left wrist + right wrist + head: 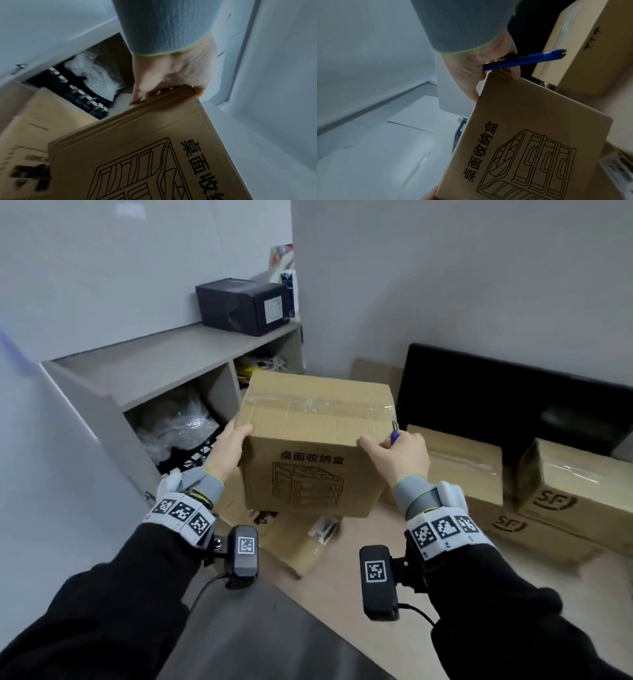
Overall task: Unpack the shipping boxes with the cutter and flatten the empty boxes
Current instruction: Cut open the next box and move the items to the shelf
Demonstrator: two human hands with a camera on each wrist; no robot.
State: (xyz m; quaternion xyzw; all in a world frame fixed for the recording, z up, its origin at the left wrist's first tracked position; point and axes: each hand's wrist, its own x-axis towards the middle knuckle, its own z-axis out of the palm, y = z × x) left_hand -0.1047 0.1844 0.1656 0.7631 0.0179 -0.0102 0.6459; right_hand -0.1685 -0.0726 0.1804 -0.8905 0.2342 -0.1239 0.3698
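While the left hand clasps the taped box and the right hand pinches the blue cutter (blade state unclear), the box may slip.

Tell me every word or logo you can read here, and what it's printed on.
"桌面收纳盒": on the front of the held box, above a line drawing of drawers.
"SF": logo on two taped boxes at right.
White label on the black box: too small to read.
Wrist tags: patterns only, no words.
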